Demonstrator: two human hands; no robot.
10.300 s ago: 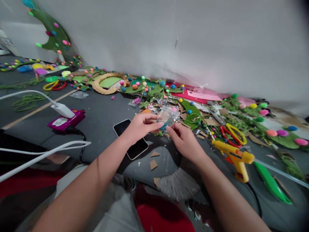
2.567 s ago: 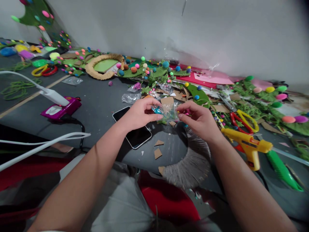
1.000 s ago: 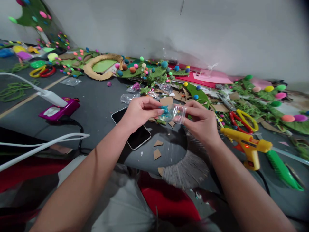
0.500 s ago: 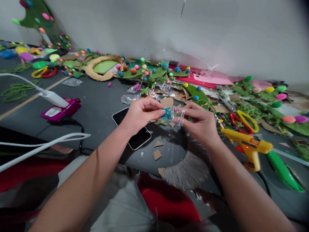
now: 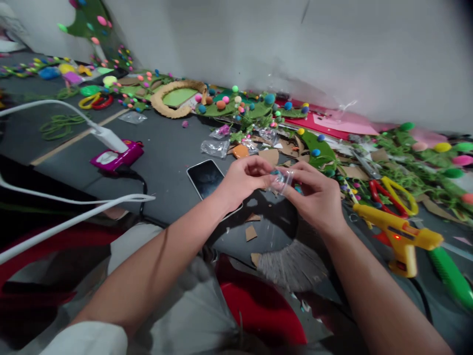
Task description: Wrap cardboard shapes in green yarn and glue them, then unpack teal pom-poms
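Observation:
Between my two hands is a small clear plastic bag point(image 5: 282, 181) with something blue-green inside, partly hidden by the fingers. My left hand point(image 5: 246, 181) pinches the bag's left end between thumb and fingers. My right hand point(image 5: 320, 195) grips its other end, fingers closed. Under my left forearm lies a phone point(image 5: 207, 178) with a dark screen. Below the hands are cardboard scraps point(image 5: 251, 233) and a grey yarn-wrapped ring point(image 5: 291, 266), partly in shadow.
At right lie a yellow glue gun point(image 5: 401, 234) with a lit red light, scissors point(image 5: 393, 197) and a green tool point(image 5: 453, 278). At left sits a purple power adapter point(image 5: 117, 157) with white cables. Behind are a tan ring point(image 5: 162, 106) and felt leaves with pompoms point(image 5: 269, 99).
The view has shifted left, so things on the table appear further right. Less of the blue-green content shows in the bag now. Both hands stay closed on it.

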